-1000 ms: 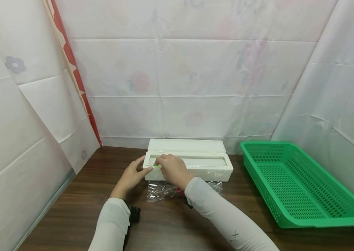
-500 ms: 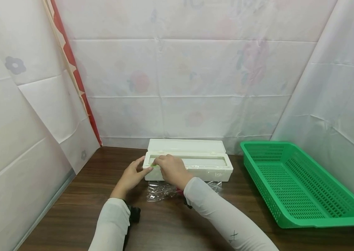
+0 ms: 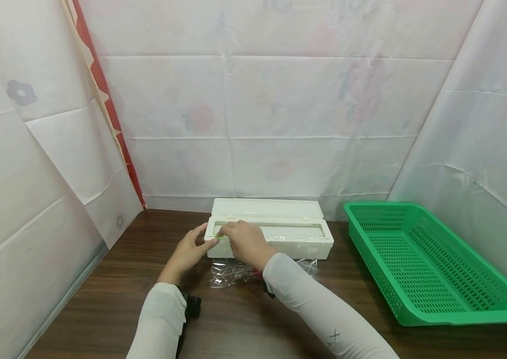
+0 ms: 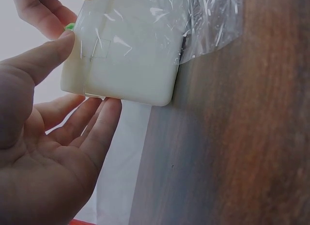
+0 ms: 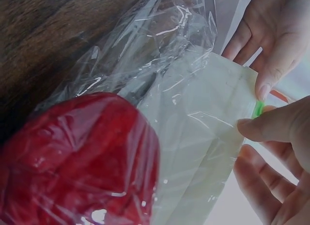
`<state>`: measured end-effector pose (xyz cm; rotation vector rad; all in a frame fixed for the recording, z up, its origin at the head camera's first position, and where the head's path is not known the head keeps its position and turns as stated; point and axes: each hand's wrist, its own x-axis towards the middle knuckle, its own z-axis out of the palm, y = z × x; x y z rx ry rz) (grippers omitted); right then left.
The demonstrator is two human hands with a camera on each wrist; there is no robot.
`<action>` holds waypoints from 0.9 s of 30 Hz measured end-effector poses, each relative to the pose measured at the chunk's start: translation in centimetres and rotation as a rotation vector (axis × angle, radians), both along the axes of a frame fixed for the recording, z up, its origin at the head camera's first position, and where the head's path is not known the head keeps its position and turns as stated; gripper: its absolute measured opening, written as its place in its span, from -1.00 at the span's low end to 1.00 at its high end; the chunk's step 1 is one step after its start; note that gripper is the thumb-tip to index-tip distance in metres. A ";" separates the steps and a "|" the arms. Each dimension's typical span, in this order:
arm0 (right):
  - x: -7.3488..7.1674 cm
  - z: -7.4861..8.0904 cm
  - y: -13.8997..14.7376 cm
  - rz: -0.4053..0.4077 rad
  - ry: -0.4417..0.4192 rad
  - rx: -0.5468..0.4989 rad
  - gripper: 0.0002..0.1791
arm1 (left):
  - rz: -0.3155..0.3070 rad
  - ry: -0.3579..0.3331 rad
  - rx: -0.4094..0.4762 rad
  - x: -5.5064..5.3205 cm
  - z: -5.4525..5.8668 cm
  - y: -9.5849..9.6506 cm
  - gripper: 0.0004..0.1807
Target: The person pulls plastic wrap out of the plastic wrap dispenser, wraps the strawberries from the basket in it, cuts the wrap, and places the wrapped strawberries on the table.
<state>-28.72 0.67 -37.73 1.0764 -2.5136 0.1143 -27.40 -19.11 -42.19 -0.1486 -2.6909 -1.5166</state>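
A long white cling film dispenser lies on the table, its lid tipped back. Clear cling film hangs from its front edge onto the table. My left hand holds the dispenser's left end, fingers against the end face and thumb on the front top edge. At that same end my right hand pinches a small green slide cutter, close to the left thumb. Under the film in the right wrist view is a rounded red thing. My right forearm mostly hides it in the head view.
A green plastic basket with slotted walls stands on the table to the right. White patterned sheets enclose the table at the back and both sides.
My right hand has slid a little left with the green slide cutter, towards my left thumb, then stayed almost still. The left hand and the dispenser keep their place.
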 end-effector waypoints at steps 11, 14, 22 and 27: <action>0.1 1.3 -0.3 -0.026 -0.115 -0.011 -0.65 | 0.000 -0.011 0.006 0.1 0.1 -0.1 -0.11; -0.1 1.4 -0.5 -0.012 -0.106 -0.033 -0.67 | 0.000 -0.002 -0.003 0.0 0.2 -0.1 -0.11; -0.2 0.8 -1.0 0.016 -0.110 -0.074 -0.78 | 0.002 0.001 -0.006 0.1 0.3 0.0 -0.13; -0.1 0.4 -1.2 -0.011 -0.079 -0.094 -0.81 | 0.006 0.007 -0.006 0.3 0.4 0.1 -0.14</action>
